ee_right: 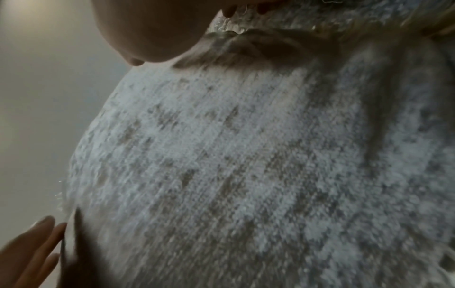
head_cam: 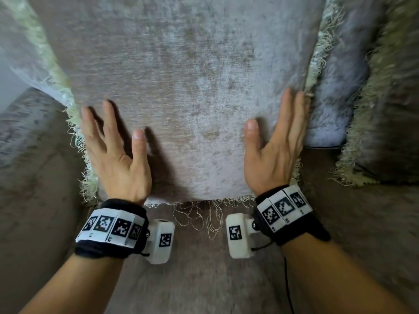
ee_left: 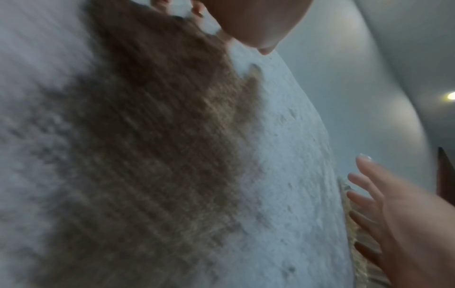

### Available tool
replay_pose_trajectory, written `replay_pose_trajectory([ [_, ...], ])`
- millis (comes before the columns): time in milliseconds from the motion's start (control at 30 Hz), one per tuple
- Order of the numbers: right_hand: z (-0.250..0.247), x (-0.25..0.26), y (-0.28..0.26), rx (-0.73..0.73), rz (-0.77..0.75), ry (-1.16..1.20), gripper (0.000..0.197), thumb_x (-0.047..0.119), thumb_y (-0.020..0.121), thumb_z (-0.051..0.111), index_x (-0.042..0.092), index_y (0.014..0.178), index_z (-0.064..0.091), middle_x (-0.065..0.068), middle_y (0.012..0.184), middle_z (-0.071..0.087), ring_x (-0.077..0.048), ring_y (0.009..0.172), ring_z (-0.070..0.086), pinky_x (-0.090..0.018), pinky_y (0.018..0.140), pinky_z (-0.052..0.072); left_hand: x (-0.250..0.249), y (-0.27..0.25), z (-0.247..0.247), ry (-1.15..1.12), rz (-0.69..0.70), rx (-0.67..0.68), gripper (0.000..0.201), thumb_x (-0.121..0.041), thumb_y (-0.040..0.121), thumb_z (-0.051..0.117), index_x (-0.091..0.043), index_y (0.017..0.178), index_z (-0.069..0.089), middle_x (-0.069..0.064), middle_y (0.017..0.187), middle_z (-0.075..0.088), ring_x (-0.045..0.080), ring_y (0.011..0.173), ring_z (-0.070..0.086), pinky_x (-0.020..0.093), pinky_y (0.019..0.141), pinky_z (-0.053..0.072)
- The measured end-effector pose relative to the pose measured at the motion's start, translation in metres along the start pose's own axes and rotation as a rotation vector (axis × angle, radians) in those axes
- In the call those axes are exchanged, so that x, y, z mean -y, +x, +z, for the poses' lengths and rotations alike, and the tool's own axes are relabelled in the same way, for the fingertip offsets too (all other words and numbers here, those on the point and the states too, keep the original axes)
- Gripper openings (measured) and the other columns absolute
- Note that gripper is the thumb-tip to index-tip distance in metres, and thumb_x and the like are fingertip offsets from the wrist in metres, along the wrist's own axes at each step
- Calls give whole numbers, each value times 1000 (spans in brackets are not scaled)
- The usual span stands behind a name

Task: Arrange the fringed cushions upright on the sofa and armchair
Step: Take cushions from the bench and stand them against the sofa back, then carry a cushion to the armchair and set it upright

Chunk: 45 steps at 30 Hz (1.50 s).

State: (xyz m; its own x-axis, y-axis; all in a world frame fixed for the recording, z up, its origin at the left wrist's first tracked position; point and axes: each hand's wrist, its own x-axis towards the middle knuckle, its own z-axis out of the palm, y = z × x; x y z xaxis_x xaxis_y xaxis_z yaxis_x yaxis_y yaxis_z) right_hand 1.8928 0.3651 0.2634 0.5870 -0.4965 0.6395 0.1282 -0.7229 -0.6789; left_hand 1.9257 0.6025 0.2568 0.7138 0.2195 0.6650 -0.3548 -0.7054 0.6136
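Observation:
A big grey-beige velvet cushion (head_cam: 192, 87) with a pale fringe (head_cam: 204, 209) stands upright on the sofa seat (head_cam: 204, 279) and fills the middle of the head view. My left hand (head_cam: 113, 141) lies on its lower left face, fingers straight and spread. The right hand (head_cam: 272, 134) lies flat along the lower right edge, fingers straight and together. Neither hand curls round anything. The left wrist view shows the cushion fabric (ee_left: 270, 155), my left thumb (ee_left: 256, 25) and the right hand (ee_left: 399, 218). In the right wrist view the same fabric (ee_right: 234, 165) fills the frame.
A second fringed cushion (head_cam: 29, 53) leans behind at the left. Two more fringed cushions (head_cam: 333, 98) (head_cam: 390, 114) stand close at the right. The sofa arm (head_cam: 25, 123) rises at the left. Bare seat fabric lies in front of the cushion.

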Motion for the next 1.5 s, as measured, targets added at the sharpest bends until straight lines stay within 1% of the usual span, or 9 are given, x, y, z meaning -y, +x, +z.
replay_pose_trajectory([
  [233, -24, 25, 1, 29, -23, 29, 78, 62, 98, 40, 21, 162, 25, -3, 171, 18, -24, 159, 9, -48, 127, 13, -41, 3, -18, -43, 55, 22, 72, -65, 102, 36, -21, 159, 36, 11, 170, 16, 28, 158, 15, 54, 126, 16],
  [633, -131, 58, 22, -31, -62, 37, 75, 60, 98, 42, 18, 160, 32, -7, 168, 27, -25, 157, 18, -52, 124, 21, -149, -4, -49, -155, 141, 37, 59, -55, 103, 42, -23, 152, 49, 5, 166, 30, 24, 153, 26, 53, 122, 24],
  [800, -188, 104, 67, -7, -95, 29, 74, 60, 99, 41, 21, 160, 31, -6, 167, 29, -23, 156, 21, -53, 123, 25, -213, 24, -80, -235, 146, 49, 60, -59, 102, 42, -23, 148, 52, 2, 164, 33, 21, 151, 30, 58, 118, 30],
  [933, -217, 158, 107, 46, -96, 35, 76, 63, 98, 38, 20, 160, 30, -6, 167, 29, -23, 156, 22, -51, 123, 25, -256, 59, -123, -182, 123, 59, 62, -60, 102, 41, -23, 149, 51, 2, 164, 34, 19, 152, 30, 54, 121, 29],
  [1067, -233, 233, 141, 132, -100, 53, 76, 64, 98, 37, 21, 160, 30, -6, 166, 31, -25, 155, 23, -55, 122, 24, -288, 103, -193, -128, 66, 33, 62, -60, 101, 42, -22, 148, 53, 3, 163, 36, 18, 150, 32, 53, 121, 29],
  [1167, -234, 311, 168, 220, -142, 96, 76, 65, 98, 38, 22, 160, 30, -6, 165, 32, -25, 154, 24, -56, 121, 25, -302, 147, -265, -50, 4, -39, 63, -59, 99, 43, -19, 147, 55, 6, 161, 38, 15, 147, 33, 43, 121, 28],
  [1267, -227, 403, 190, 310, -193, 194, 76, 65, 97, 39, 23, 160, 29, -6, 167, 29, -25, 156, 21, -50, 125, 21, -308, 185, -354, 91, -69, -134, 62, -58, 99, 42, -21, 146, 55, 7, 160, 40, 7, 141, 31, 34, 119, 25],
  [1367, -215, 500, 192, 386, -257, 323, 78, 65, 97, 39, 19, 159, 32, -8, 166, 32, -26, 155, 24, -39, 125, 16, -308, 212, -455, 217, -157, -228, 62, -59, 99, 41, -22, 147, 55, 8, 159, 41, 20, 144, 37, 46, 120, 30],
  [1500, -201, 629, 156, 469, -364, 498, 75, 61, 99, 41, 14, 157, 36, -11, 161, 39, -30, 151, 32, -52, 120, 28, -296, 226, -593, 361, -255, -385, 62, -61, 98, 40, -26, 147, 54, 4, 158, 42, 21, 146, 37, 54, 118, 32],
])
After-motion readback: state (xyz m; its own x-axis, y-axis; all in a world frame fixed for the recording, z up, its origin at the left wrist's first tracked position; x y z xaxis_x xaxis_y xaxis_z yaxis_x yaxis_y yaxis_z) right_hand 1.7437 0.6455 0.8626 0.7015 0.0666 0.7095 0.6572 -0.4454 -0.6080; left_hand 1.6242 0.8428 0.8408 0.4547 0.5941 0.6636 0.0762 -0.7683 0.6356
